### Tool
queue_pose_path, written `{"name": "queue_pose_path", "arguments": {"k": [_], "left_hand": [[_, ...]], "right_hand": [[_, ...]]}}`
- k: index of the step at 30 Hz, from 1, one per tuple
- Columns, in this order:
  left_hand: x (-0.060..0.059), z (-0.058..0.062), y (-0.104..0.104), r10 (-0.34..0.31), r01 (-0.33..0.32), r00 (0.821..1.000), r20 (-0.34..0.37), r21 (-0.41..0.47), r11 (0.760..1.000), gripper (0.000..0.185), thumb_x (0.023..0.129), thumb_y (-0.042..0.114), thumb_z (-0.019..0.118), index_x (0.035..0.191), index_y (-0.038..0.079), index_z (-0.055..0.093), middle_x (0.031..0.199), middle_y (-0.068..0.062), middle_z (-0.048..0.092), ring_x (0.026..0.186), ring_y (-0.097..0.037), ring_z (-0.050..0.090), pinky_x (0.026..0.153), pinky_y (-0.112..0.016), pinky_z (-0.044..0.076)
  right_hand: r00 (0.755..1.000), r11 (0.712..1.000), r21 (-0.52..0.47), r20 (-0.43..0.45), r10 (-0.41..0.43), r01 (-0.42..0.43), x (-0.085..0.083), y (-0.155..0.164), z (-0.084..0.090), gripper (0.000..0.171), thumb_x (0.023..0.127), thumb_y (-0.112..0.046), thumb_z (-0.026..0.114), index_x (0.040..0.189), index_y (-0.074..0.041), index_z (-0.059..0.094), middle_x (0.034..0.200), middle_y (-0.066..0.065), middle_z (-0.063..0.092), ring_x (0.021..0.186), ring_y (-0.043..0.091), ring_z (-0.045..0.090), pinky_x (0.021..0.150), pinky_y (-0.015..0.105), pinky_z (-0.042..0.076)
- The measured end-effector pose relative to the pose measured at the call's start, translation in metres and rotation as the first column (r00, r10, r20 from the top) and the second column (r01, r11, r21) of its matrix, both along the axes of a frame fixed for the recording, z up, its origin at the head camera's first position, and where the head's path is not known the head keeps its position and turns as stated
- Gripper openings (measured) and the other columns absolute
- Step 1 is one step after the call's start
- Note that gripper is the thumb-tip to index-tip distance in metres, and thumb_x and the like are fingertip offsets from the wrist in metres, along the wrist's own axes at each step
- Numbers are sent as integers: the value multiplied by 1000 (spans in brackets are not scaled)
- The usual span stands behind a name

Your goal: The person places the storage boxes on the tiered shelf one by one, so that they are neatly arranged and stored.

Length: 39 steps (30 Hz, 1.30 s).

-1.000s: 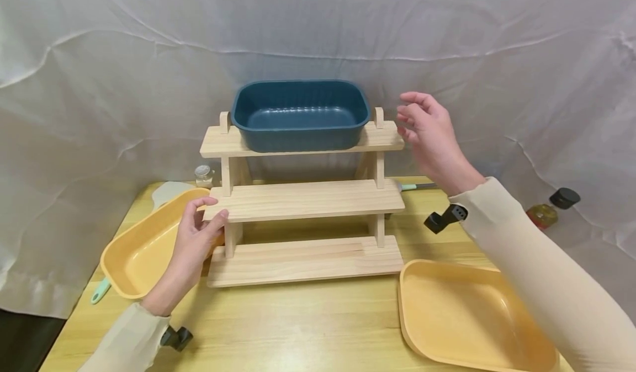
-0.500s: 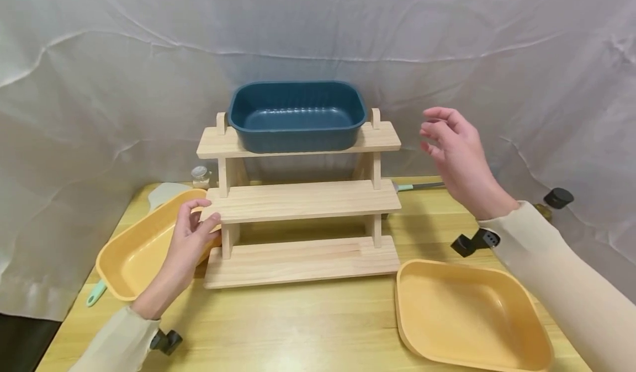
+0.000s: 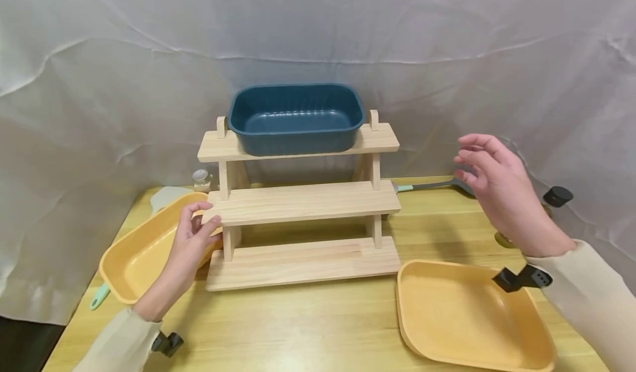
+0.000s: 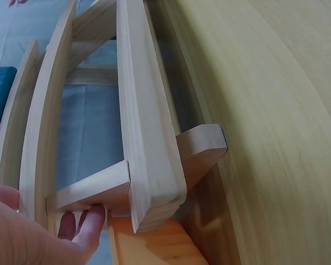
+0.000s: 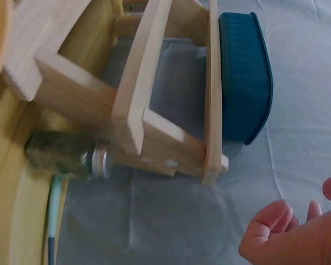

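The left hand [image 3: 191,245] rests against the left end of the wooden rack [image 3: 303,203] at its middle shelf, fingers [image 4: 91,226] loosely curled round the end of that board, with a yellow tray [image 3: 144,248] lying tilted just beside it on the worktop [image 3: 298,328]. The right hand [image 3: 502,195] hangs in the air well to the right of the rack, fingers relaxed and spread, holding nothing, above a second yellow tray [image 3: 467,319]. A blue tub [image 3: 296,118] sits on the top shelf.
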State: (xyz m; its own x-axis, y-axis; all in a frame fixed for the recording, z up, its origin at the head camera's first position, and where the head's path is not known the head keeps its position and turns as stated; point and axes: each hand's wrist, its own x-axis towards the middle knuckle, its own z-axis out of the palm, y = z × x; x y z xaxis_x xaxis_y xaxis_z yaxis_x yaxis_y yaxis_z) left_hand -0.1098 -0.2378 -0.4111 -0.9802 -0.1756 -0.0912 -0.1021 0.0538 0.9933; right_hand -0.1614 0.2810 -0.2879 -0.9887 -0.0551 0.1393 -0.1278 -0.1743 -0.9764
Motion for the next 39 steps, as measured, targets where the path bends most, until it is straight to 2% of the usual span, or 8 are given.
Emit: {"name": "queue_pose_path", "arguments": {"k": [9,14,22,25,29,34,36,39], "left_hand": [[1,-1,-1,2,-2,1000,12,-3,1000,33,115,17,58,142,19,41,110,1,56,114,-12,58,95,-28,57],[1,-2,-1,7,-7,1000,17,-14,1000,33,115,17,59,142,20,41,109,1,58,114,-11,60,94,-28,57],[1,-2,0,16,-16,1000,10,-8,1000,33,115,17,59,143,18,41,110,3,60,114,-12,61,94,-28,58],[1,-2,0,22,-22,1000,0,-2,1000,34,115,17,59,143,16,41,108,3,61,113,-12,61,93,-27,58],[1,-2,0,21,-21,1000,-3,3,1000,34,115,16,59,144,15,41,108,2,61,112,-11,61,92,-27,58],[1,-3,0,16,-16,1000,-3,7,1000,34,115,16,59,144,16,41,108,1,61,112,-10,62,94,-29,58],[1,-3,-1,14,-14,1000,-1,8,1000,34,115,17,59,144,16,41,109,1,61,112,-11,61,93,-28,58],[1,-3,-1,16,-16,1000,-2,9,1000,33,114,17,60,142,18,42,109,2,61,112,-11,62,92,-27,58]], "right_hand": [[996,979,-183,-22,90,-92,27,55,-26,26,113,7,47,129,-1,66,118,7,66,103,20,68,88,30,59],[990,970,-198,-46,136,-143,44,87,-45,32,113,13,38,132,4,62,118,11,65,100,22,68,83,29,59],[986,986,-27,22,163,-162,76,133,-82,40,114,13,34,139,-1,61,127,5,67,106,16,68,88,26,58],[988,988,28,53,148,-150,87,146,-96,42,114,12,35,142,-6,62,131,1,66,107,13,65,86,25,57],[992,980,162,68,109,-119,99,165,-115,44,114,11,37,144,-10,61,128,-3,63,106,9,59,83,22,52],[992,936,332,93,88,-114,110,190,-144,49,112,12,41,145,-18,60,127,-6,58,111,4,54,83,17,49],[988,902,413,141,69,-122,113,198,-155,48,113,9,44,145,-23,59,128,-9,56,112,3,52,83,16,49],[976,831,534,214,48,-158,116,206,-168,44,115,2,48,146,-28,56,130,-14,53,111,0,51,82,17,50]]}}
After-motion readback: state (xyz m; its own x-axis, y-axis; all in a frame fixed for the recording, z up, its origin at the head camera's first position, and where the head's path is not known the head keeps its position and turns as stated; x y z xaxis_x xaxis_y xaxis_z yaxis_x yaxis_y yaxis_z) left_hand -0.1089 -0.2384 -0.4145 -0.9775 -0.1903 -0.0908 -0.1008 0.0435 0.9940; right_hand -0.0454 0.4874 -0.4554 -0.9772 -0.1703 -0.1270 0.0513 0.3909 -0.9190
